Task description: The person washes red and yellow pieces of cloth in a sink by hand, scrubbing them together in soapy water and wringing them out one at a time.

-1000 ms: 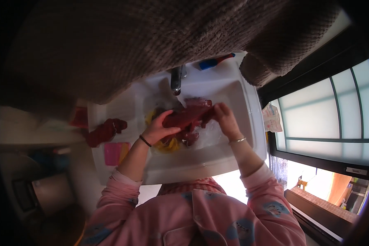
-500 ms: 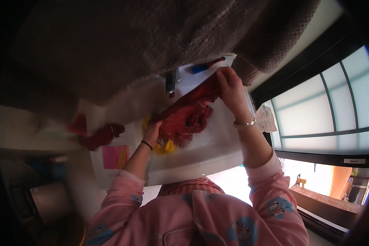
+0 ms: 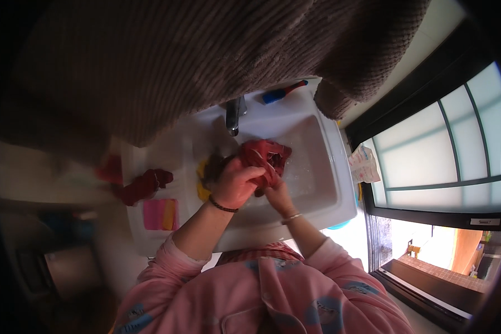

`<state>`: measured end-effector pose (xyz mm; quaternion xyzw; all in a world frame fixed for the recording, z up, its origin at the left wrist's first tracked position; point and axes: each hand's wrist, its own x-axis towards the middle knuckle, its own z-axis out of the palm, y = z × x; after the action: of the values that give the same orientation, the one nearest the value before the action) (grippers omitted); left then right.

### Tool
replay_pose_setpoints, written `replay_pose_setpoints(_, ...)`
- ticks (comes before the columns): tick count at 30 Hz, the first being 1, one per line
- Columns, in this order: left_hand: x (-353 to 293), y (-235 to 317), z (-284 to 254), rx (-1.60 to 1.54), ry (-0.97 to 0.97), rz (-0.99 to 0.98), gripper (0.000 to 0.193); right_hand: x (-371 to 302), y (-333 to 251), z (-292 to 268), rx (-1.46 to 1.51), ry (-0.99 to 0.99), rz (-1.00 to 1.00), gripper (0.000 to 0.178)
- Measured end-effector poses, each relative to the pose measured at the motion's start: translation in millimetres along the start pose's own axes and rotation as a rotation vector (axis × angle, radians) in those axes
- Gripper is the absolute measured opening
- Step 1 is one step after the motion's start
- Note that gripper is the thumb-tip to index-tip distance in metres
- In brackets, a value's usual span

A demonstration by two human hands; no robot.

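Note:
A wet red cloth garment [image 3: 264, 153] is bunched up inside the white sink [image 3: 317, 209], below the tap. My left hand [image 3: 236, 185] is closed on its near left side, thumb across the folds. Close beside it, lower and to the right, my right hand [image 3: 278, 199] grips the underside of the same bundle; its fingers are partly hidden. Left of my hands, a yellow cloth [image 3: 202, 181] and a dark piece [image 3: 212, 168] lie in the basin. What the dark piece is, I cannot make out.
A grey tap [image 3: 233, 118] reaches over the basin from the back. Behind it lies a blue brush [image 3: 284, 92] with a red handle. On the left ledge are another red cloth [image 3: 145, 186] and a pink-and-yellow block [image 3: 160, 214]. A ribbed brown cloth [image 3: 217, 50] fills the far side.
My right hand has come down and left from the upper right, beside my left hand. The red garment, stretched between them before, is now gathered into a bundle.

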<state>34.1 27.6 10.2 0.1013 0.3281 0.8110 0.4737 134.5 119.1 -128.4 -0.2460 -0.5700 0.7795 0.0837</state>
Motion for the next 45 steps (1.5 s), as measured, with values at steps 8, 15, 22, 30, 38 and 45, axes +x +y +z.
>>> replay_pose_setpoints(8,-51.8,40.5,-24.3,-0.063,0.130,0.211,0.041,-12.4,-168.3,-44.9,-0.143,-0.231,-0.282,0.025)
replay_pose_setpoints(15,-69.6,-10.5,-157.4,0.137,0.660,-0.224,0.042,8.3,-25.9,-76.0,-1.051,-0.314,-0.147,0.024)
replay_pose_setpoints(22,-45.1,-32.0,-61.8,1.679,0.256,0.674,0.036,-11.5,-130.8,7.3,-0.384,-0.487,-0.066,0.020)
replay_pose_setpoints(30,-40.1,34.7,2.3,1.071,0.134,0.228,0.011,3.2,-93.0,17.8,-0.403,-0.442,-0.360,0.048)
replay_pose_setpoints(38,-54.1,79.8,35.6,0.658,0.264,0.399,0.012,2.4,19.0,11.6,-0.548,-0.044,-0.136,0.053)
replay_pose_setpoints(45,-56.7,77.5,55.2,0.560,0.234,0.412,0.016,22.8,26.3,27.1,-0.136,-0.030,-0.204,0.051)
